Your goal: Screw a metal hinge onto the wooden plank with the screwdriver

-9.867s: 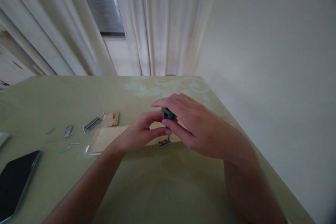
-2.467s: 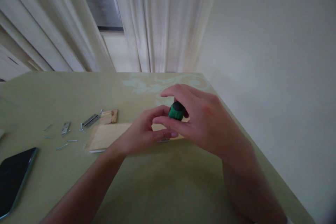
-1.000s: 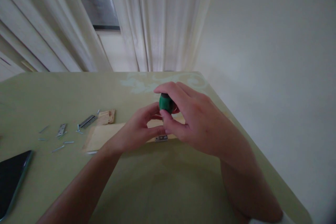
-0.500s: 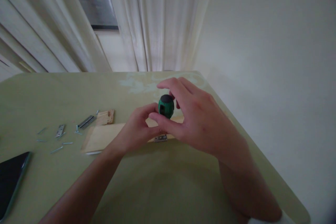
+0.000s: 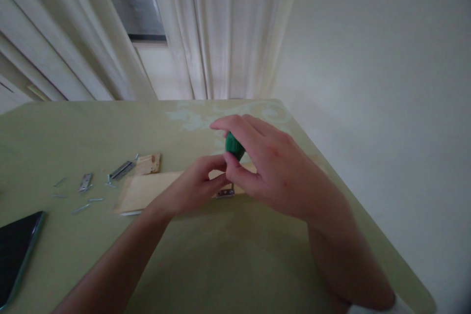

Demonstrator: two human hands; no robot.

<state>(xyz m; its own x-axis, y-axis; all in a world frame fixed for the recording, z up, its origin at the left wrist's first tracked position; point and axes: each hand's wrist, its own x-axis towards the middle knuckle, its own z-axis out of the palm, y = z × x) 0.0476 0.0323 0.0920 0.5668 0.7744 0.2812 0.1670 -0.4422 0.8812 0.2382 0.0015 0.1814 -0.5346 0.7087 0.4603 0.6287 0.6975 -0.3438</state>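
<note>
A green-handled screwdriver (image 5: 233,145) stands tilted over a pale wooden board (image 5: 147,190). My right hand (image 5: 277,167) grips its handle between thumb and fingers, covering the top. Lower down, my left hand (image 5: 193,181) pinches thumb and forefinger together at the shaft, where the right thumb hides part of the grip. On the board's near edge, just below the fingertips, lies a small metal hinge (image 5: 224,193). The shaft's tip comes down at the hinge's right end; whether a screw is under it I cannot tell.
Left of the board are a folded metal hinge (image 5: 122,170), a small wood block (image 5: 147,164), another hinge plate (image 5: 86,182) and several loose screws (image 5: 80,209). A dark tablet or phone (image 5: 18,250) lies at the left edge. A wall (image 5: 390,108) borders the table's right side.
My right hand has closed down over the screwdriver's handle, which now leans more to the right, its black end cap covered. More of the hinge shows below the fingers.
</note>
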